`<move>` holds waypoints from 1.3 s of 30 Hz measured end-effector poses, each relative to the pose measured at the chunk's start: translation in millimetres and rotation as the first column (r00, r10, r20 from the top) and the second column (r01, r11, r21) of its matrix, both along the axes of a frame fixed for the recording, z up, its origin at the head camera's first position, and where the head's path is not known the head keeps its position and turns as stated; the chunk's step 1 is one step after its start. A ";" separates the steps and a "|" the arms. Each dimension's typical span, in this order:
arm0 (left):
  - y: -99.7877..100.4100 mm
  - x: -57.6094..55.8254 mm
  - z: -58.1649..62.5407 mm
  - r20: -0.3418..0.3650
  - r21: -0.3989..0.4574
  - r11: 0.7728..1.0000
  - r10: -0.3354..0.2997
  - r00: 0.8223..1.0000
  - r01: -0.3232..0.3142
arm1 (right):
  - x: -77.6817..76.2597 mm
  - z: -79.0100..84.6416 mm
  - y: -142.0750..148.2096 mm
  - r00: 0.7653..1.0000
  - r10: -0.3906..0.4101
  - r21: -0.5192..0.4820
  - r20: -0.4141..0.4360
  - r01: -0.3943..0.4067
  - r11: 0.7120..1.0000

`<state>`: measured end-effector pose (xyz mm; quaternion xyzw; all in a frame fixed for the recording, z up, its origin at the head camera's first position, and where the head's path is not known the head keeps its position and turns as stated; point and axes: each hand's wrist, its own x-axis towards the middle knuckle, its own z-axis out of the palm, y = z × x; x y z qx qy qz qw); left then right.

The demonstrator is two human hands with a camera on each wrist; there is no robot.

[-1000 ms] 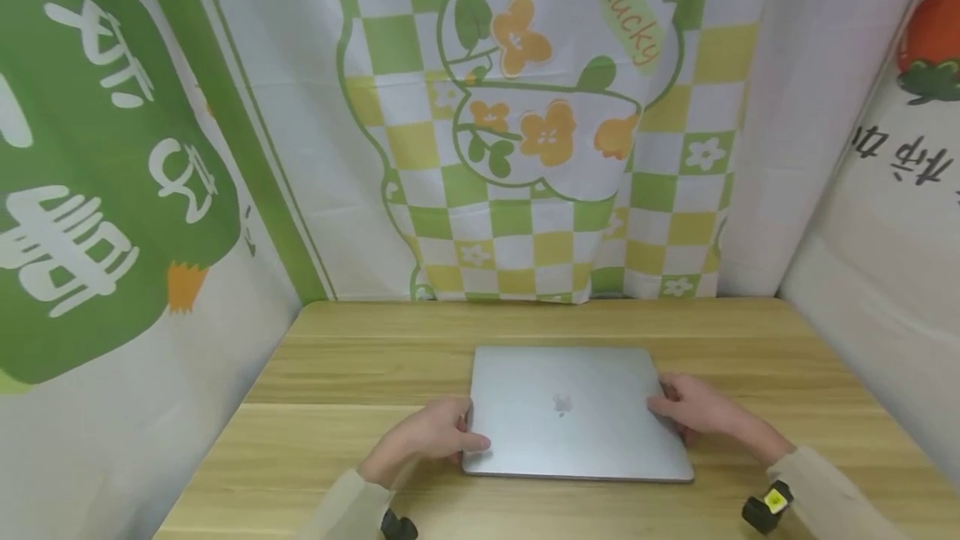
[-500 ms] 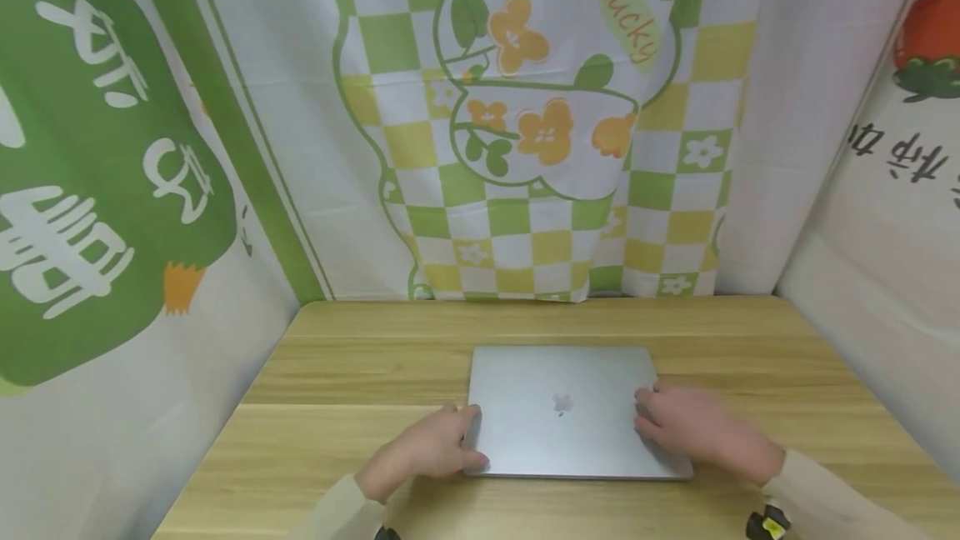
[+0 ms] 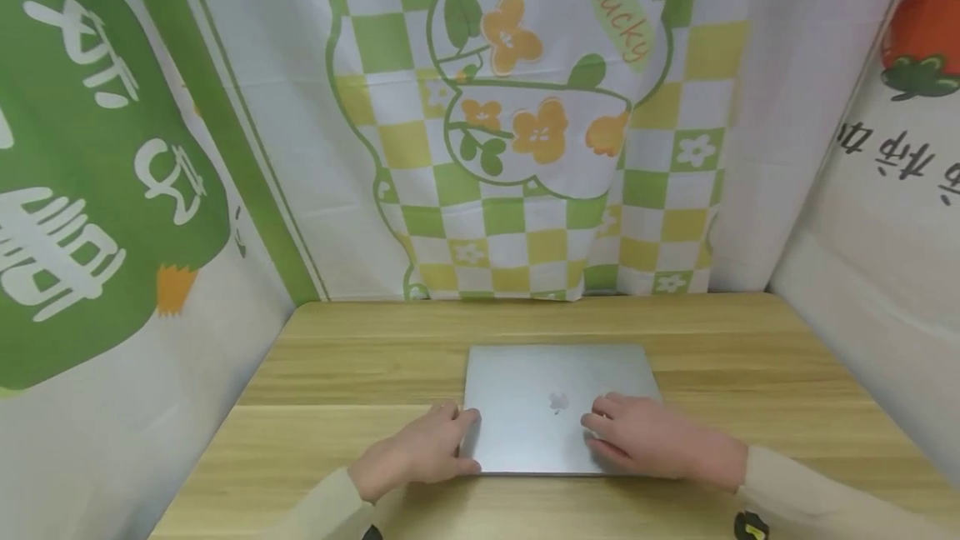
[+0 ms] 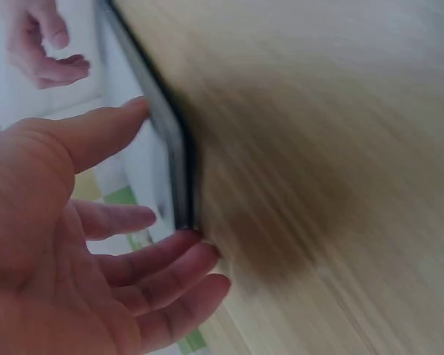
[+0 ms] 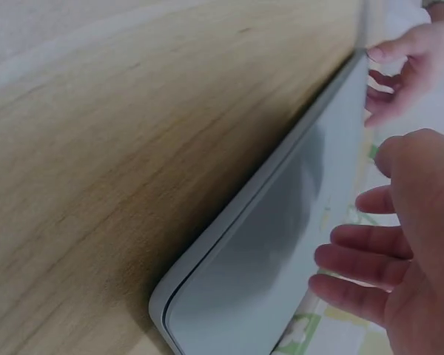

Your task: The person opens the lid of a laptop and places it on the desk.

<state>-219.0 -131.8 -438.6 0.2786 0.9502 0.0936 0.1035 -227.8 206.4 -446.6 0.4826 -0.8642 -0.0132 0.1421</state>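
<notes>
At the far left, green-and-white cloth point(image 3: 187, 132) hung beside the wooden counter point(image 3: 352, 357). Next, the left hand point(image 3: 420, 450) lay at the near left corner of a closed silver laptop point(image 3: 517, 432), thumb and fingers spread around that corner and touching it; no firm grip showed. The step in hand seemed to be handling the closed laptop, with this hand steadying it. The laptop lay flat on the counter, its logo point(image 3: 558, 402) (a fruit with a bite gone) facing up between the two hands. Further right, the right hand point(image 3: 645, 440) was over the right part of the lid, its fingers loosely bent and holding nothing. Their tips pointed left toward the logo, the lid just below; whether any part touched it, I could not tell. The next move, I judged, called for setting those fingers lightly on the lid or its near edge, the left hand guarding against a slide. Farthest right, a tomato print point(image 3: 922, 36) showed above the beige sleeve point(image 3: 810, 482).
</notes>
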 end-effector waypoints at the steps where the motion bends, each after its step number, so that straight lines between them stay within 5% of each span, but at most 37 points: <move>1: -1.4 0.4 0.2 -0.001 0.000 1.000 -0.009 1.000 0.009 | 0.2 0.3 -1.7 1.000 0.016 0.013 -0.004 -0.016 1.000; 15: -11.7 1.9 -11.8 -0.078 -0.044 0.992 -0.124 0.989 0.121 | 5.3 -13.4 -19.5 0.981 0.139 0.086 -0.136 -0.129 0.988; 22: -16.1 0.3 -13.7 -0.081 -0.054 0.991 -0.127 0.989 0.123 | 8.0 -16.7 -29.5 0.985 0.154 0.117 -0.074 -0.145 0.983; 27: -18.2 -1.4 -14.5 -0.064 -0.086 0.991 -0.104 0.993 0.098 | 6.9 -23.1 -31.0 0.982 0.146 0.145 -0.123 -0.128 0.981; 39: -23.9 -12.8 -19.5 -0.100 -0.178 0.977 -0.133 0.986 0.114 | 4.5 -33.2 -29.4 0.988 0.135 0.184 -0.070 -0.121 0.975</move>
